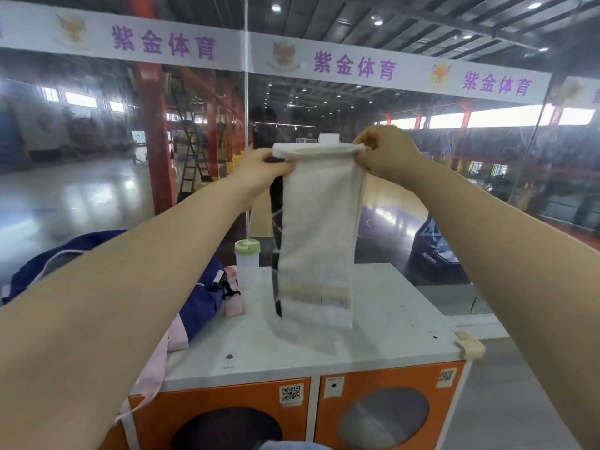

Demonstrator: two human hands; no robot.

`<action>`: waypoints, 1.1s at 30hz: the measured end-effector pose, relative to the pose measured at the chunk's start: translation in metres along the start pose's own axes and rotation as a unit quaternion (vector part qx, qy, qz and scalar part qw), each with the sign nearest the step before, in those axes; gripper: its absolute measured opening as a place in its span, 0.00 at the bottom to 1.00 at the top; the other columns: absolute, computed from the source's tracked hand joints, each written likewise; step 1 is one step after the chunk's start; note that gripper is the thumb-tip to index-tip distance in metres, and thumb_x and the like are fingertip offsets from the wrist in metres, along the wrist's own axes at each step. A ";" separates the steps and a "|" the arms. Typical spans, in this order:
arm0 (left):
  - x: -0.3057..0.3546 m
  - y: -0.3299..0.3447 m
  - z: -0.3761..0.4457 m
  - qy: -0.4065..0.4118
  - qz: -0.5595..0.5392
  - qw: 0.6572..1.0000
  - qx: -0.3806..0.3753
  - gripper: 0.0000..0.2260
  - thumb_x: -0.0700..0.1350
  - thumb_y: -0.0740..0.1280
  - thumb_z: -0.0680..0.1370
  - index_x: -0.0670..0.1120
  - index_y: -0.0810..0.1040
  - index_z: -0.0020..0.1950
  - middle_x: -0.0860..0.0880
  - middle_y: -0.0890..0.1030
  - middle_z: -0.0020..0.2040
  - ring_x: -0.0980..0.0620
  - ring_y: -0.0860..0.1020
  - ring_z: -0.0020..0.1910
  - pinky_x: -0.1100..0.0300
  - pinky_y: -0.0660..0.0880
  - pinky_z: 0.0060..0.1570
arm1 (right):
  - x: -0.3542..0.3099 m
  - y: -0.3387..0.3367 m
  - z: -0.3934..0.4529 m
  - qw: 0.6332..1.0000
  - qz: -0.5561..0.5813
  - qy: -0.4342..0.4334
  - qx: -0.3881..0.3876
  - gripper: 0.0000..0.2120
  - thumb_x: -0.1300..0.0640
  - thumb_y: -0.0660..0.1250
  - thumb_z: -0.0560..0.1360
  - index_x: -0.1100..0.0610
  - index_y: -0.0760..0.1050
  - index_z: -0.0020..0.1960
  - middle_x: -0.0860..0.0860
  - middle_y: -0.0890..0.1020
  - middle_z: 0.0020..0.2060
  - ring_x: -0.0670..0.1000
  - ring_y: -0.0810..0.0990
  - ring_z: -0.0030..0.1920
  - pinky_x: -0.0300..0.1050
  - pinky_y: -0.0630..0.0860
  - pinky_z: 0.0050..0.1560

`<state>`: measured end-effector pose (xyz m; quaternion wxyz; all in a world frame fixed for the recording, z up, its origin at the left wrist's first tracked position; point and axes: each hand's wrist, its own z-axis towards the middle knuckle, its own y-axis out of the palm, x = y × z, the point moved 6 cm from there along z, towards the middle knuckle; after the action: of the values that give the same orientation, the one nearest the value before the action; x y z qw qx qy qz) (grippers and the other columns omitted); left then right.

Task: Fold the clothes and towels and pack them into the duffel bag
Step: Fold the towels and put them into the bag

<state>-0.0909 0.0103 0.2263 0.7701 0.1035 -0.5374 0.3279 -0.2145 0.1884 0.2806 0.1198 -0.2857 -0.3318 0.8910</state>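
- The left hand (259,172) pinches the top left corner of a white towel (319,235), with the fingers curled around the edge of the fabric.
- The right hand (384,154) pinches the top right corner of the same towel, with the fingers curled.
- The towel hangs in the air between the two hands, above the far middle part of the table (373,339). Its top edge is folded over. A band of pale yellow and grey stripes runs across it near the bottom.
- A dark cloth (276,222) hangs behind the left side of the towel. I cannot tell which hand holds it.
- The lower end of the towel is just over the table top; I cannot tell if it touches.
- A navy duffel bag (201,297) with pink straps lies at the left edge of the table.
- A clear bottle with a green lid (247,261) stands upright between the bag and the towel.
- Orange locker doors (386,407) are below the front edge of the table.
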 end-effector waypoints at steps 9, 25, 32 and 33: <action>-0.003 0.022 -0.049 0.098 0.086 0.991 -0.025 0.17 0.41 0.70 0.76 0.50 0.76 0.64 0.56 0.80 0.56 0.61 0.77 0.53 0.68 0.74 0.49 | 0.019 -0.014 -0.060 0.999 -0.034 -0.014 -0.003 0.10 0.65 0.68 0.72 0.55 0.78 0.50 0.47 0.79 0.44 0.49 0.77 0.45 0.36 0.73 0.46; -0.206 0.044 -0.182 -0.120 -0.025 0.976 -0.178 0.12 0.43 0.66 0.79 0.51 0.76 0.63 0.53 0.82 0.59 0.56 0.79 0.59 0.60 0.75 0.59 | 0.110 0.144 -0.213 0.943 0.015 0.061 -0.327 0.12 0.60 0.65 0.73 0.48 0.77 0.54 0.43 0.77 0.48 0.43 0.75 0.45 0.41 0.73 0.50; -0.247 0.049 -0.087 -0.219 0.092 0.971 -0.020 0.12 0.52 0.63 0.80 0.47 0.73 0.59 0.48 0.79 0.58 0.49 0.77 0.54 0.53 0.73 0.60 | 0.139 0.197 -0.143 0.952 0.085 0.211 -0.205 0.15 0.63 0.61 0.74 0.54 0.74 0.59 0.50 0.77 0.48 0.57 0.77 0.56 0.51 0.75 0.59; -0.259 0.050 -0.079 -0.233 0.123 0.965 -0.013 0.17 0.51 0.63 0.80 0.45 0.70 0.65 0.47 0.77 0.62 0.47 0.76 0.58 0.53 0.71 0.62 | 0.144 0.208 -0.140 0.950 0.075 0.224 -0.204 0.18 0.63 0.61 0.75 0.56 0.71 0.65 0.53 0.78 0.54 0.59 0.76 0.60 0.50 0.73 0.61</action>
<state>-0.1152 -0.0128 -0.0470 0.5786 0.0996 -0.7148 0.3800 -0.2535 0.1635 -0.0052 0.0631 -0.5198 -0.4491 0.7239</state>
